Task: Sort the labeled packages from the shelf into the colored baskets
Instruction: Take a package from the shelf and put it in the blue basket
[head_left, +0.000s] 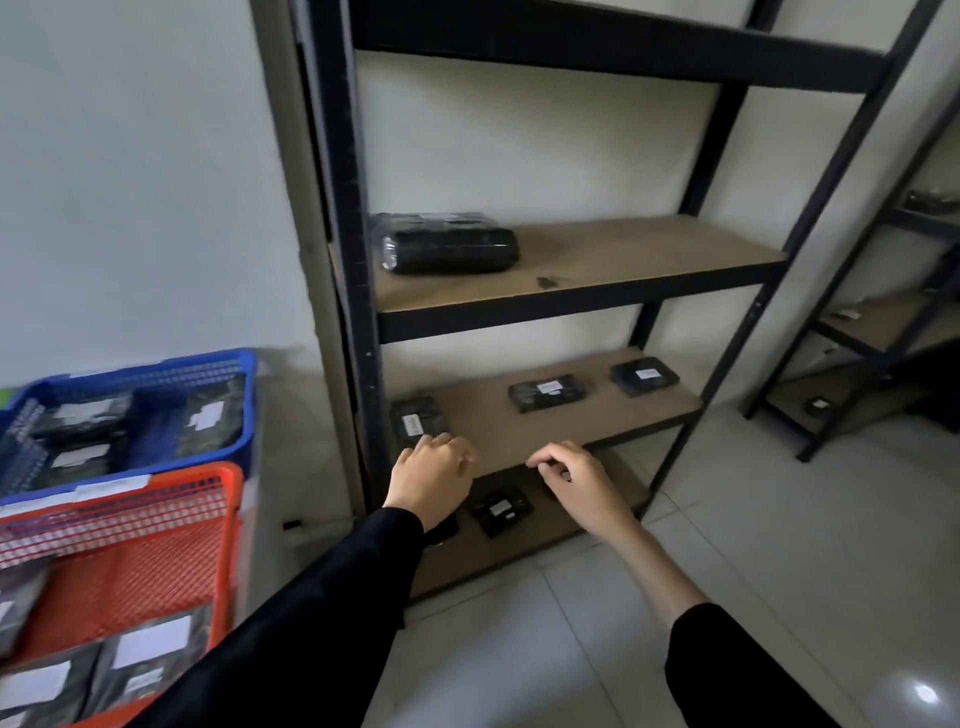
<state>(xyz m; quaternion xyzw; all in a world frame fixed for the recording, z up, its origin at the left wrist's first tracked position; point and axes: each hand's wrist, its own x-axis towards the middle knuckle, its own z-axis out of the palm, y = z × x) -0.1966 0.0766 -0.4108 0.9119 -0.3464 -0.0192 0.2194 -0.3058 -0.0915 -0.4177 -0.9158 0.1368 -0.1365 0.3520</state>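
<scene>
A dark metal shelf (571, 301) with wooden boards holds black wrapped packages with white labels. A big one (447, 243) lies on the upper board. Three lie on the middle board: left (415, 420), middle (548, 392), right (644, 376). Another (501, 510) lies on the bottom board. My left hand (431, 480) hovers at the near edge of the left package, fingers loosely curled, holding nothing. My right hand (576, 480) hangs in front of the middle board, fingers relaxed and empty. A blue basket (244, 415) and an orange basket (228, 519) stand at the left, both holding labeled packages.
A second dark shelf (878, 332) stands at the right with a few small packages. The floor (727, 545) is pale tile. A white wall runs behind the baskets and shelves.
</scene>
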